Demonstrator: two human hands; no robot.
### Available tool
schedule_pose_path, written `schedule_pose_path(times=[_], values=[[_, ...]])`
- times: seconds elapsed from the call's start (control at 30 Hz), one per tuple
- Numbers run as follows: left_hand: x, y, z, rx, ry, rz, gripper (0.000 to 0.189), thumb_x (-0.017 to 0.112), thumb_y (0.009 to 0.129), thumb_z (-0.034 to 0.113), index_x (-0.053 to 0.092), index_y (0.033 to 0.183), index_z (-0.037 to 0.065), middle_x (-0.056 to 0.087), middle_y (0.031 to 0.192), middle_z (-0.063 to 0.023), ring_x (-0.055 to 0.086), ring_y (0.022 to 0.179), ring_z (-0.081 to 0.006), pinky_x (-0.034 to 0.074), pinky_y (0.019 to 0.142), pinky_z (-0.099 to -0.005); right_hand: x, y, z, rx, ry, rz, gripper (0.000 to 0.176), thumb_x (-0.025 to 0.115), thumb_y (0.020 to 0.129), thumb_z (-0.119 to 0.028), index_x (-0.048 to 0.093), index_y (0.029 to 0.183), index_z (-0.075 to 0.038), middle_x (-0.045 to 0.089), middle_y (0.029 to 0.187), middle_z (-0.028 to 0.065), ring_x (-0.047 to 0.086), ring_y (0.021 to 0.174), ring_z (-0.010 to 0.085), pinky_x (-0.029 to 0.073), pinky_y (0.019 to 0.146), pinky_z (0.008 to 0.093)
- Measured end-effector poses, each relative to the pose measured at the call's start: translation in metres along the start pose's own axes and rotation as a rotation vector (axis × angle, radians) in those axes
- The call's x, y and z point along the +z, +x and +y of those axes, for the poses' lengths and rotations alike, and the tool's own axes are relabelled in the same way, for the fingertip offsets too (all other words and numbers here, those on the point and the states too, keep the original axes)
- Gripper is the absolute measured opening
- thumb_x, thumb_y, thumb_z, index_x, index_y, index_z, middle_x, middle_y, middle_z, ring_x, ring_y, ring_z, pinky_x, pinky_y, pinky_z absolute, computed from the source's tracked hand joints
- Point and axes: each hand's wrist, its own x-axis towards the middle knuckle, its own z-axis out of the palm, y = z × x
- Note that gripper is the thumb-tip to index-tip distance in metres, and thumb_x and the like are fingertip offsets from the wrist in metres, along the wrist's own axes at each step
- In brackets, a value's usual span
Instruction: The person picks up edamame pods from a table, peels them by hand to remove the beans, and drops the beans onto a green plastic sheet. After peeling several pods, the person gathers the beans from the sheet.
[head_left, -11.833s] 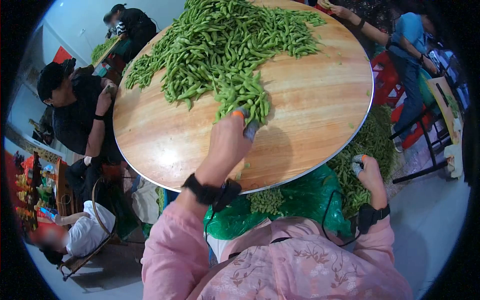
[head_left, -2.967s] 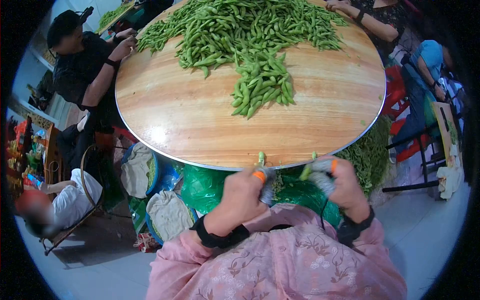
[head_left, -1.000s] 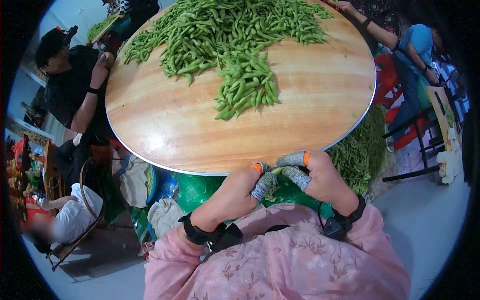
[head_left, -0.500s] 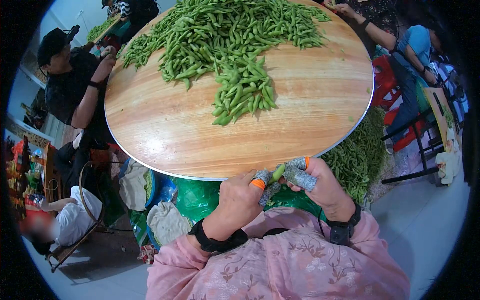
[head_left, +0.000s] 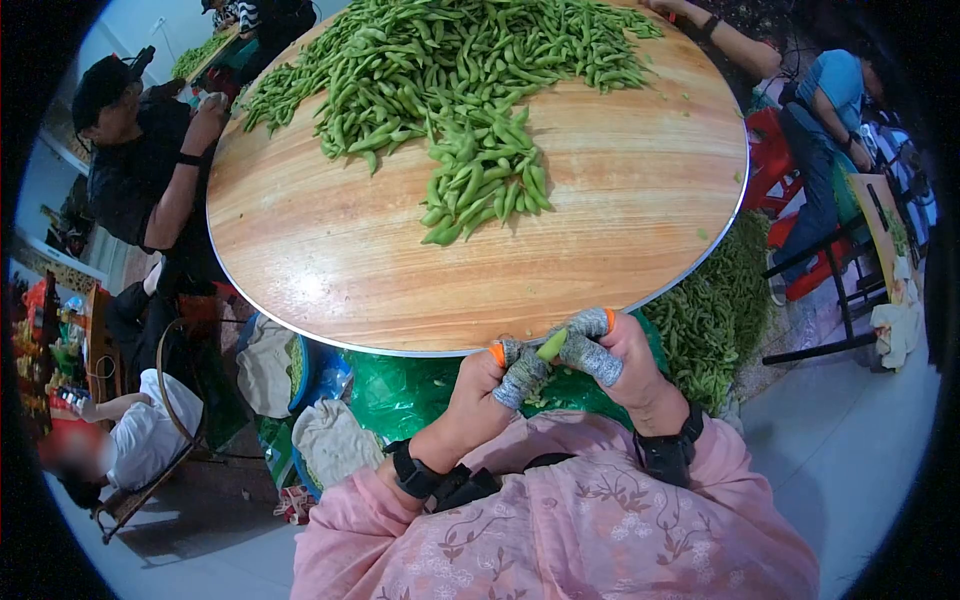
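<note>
Your left hand [head_left: 477, 395] and right hand [head_left: 633, 372] pinch one pod [head_left: 551, 346]; a slack grip could drop it onto plastic [head_left: 405, 388] below.

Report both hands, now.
Left hand: fingers closed, at a green pod.
Right hand: fingers closed on the same pod.

The heap [head_left: 430, 80] at twelve o'clock is leafy green; the table [head_left: 630, 210] is honey-tan with darker grain streaks and a silvery rim. Just off centre at four, the pod [head_left: 552, 346] is yellow-green. Finger wraps [head_left: 523, 376] are mottled grey, their bands [head_left: 611, 320] orange. At six, the blouse [head_left: 548, 525] is pink with brown-and-white floral sprigs. The stool [head_left: 764, 160] at two is red.
</note>
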Motion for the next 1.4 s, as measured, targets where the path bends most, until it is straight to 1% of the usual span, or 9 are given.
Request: schedule_pose_path(times=[0.1, 0.27, 0.5, 0.67, 0.77, 1.03, 1.13, 1.23, 1.4], values=[[-0.001, 0.0, 0.0, -0.137, -0.236, -0.006, 0.016, 0.053, 0.083, 0.016, 0.054, 0.085, 0.001, 0.05, 0.066, -0.0026, 0.048, 0.059, -0.0124, 0.039, 0.054, -0.0243, 0.002, 0.001, -0.007, -0.052, -0.028, -0.02, 0.014, 0.052, 0.084, -0.01, 0.059, 0.088, 0.001, 0.059, 0.082, 0.0008, 0.053, 0.074, 0.0076, 0.043, 0.068, 0.0213], [0.0, 0.003, 0.004, 0.25, 0.881, 0.122, 0.014, 0.051, 0.081, 0.015, 0.054, 0.082, 0.002, 0.052, 0.064, -0.0106, 0.051, 0.057, -0.022, 0.041, 0.054, -0.031, 0.007, 0.0, -0.014, 0.203, 0.095, 0.009, 0.019, 0.058, 0.08, -0.017, 0.059, 0.086, 0.001, 0.06, 0.078, 0.0021, 0.054, 0.07, 0.0089, 0.043, 0.065, 0.0214], [0.0, 0.002, -0.006, 0.171, 0.227, 0.11, 0.02, 0.047, 0.085, 0.021, 0.053, 0.079, 0.003, 0.047, 0.057, -0.0037, 0.046, 0.051, -0.0142, 0.037, 0.047, -0.0266, 0.007, 0.001, -0.004, -0.004, -0.003, -0.062, 0.014, 0.051, 0.083, -0.004, 0.057, 0.094, 0.002, 0.059, 0.085, 0.0015, 0.053, 0.077, 0.0074, 0.044, 0.069, 0.022], [-0.003, 0.0, -0.01, -0.36, -0.402, 0.139, 0.02, 0.05, 0.085, 0.018, 0.053, 0.08, -0.001, 0.051, 0.063, -0.0023, 0.048, 0.056, -0.0121, 0.04, 0.051, -0.0263, 0.006, 0.0, -0.004, -0.076, -0.245, -0.061, 0.014, 0.052, 0.079, 0.0, 0.057, 0.091, 0.002, 0.059, 0.081, 0.0023, 0.052, 0.074, 0.0066, 0.043, 0.066, 0.0211], [-0.003, 0.005, 0.006, 0.026, 0.053, 0.063, 0.02, 0.051, 0.084, 0.019, 0.055, 0.082, -0.001, 0.051, 0.062, -0.0058, 0.045, 0.055, -0.0116, 0.04, 0.051, -0.0256, 0.003, 0.0, -0.001, -0.042, -0.252, -0.05, 0.013, 0.051, 0.078, 0.001, 0.058, 0.088, 0.002, 0.059, 0.079, 0.0023, 0.052, 0.074, 0.0062, 0.043, 0.065, 0.021], [-0.012, 0.006, 0.005, 0.026, 0.086, -0.141, 0.022, 0.049, 0.085, 0.018, 0.054, 0.073, 0.001, 0.045, 0.059, -0.0003, 0.039, 0.055, -0.0088, 0.036, 0.052, -0.0222, 0.006, -0.001, -0.016, 0.037, -0.163, -0.18, 0.014, 0.052, 0.079, -0.001, 0.058, 0.091, 0.002, 0.06, 0.08, 0.0019, 0.05, 0.073, 0.0058, 0.043, 0.067, 0.0225], [-0.008, -0.001, -0.004, -0.137, 0.098, -0.132, 0.014, 0.048, 0.083, 0.009, 0.056, 0.081, -0.002, 0.05, 0.064, -0.0085, 0.041, 0.06, -0.011, 0.038, 0.056, -0.026, 0.006, -0.002, -0.015, 0.051, -0.238, -0.205, 0.016, 0.052, 0.078, 0.0, 0.058, 0.093, 0.001, 0.06, 0.08, 0.0018, 0.05, 0.073, 0.0063, 0.042, 0.068, 0.023], [-0.003, -0.004, -0.012, -0.101, 0.022, -0.087, 0.018, 0.043, 0.087, 0.016, 0.053, 0.083, 0.001, 0.045, 0.066, 0.0023, 0.038, 0.06, -0.0089, 0.036, 0.055, -0.0212, 0.004, -0.003, -0.008, 0.044, -0.392, -0.189, 0.019, 0.052, 0.075, 0.002, 0.058, 0.093, 0.001, 0.06, 0.08, 0.0032, 0.049, 0.071, 0.007, 0.042, 0.067, 0.0234], [-0.008, -0.013, -0.041, -0.068, 0.443, -0.148, 0.016, 0.051, 0.079, 0.01, 0.053, 0.092, 0.001, 0.058, 0.071, -0.0084, 0.055, 0.066, -0.0178, 0.042, 0.059, -0.0291, -0.005, -0.01, 0.005, 0.014, -0.522, -0.127, 0.02, 0.052, 0.071, 0.002, 0.06, 0.089, -0.001, 0.061, 0.077, 0.0095, 0.052, 0.068, 0.0108, 0.043, 0.066, 0.0256]])
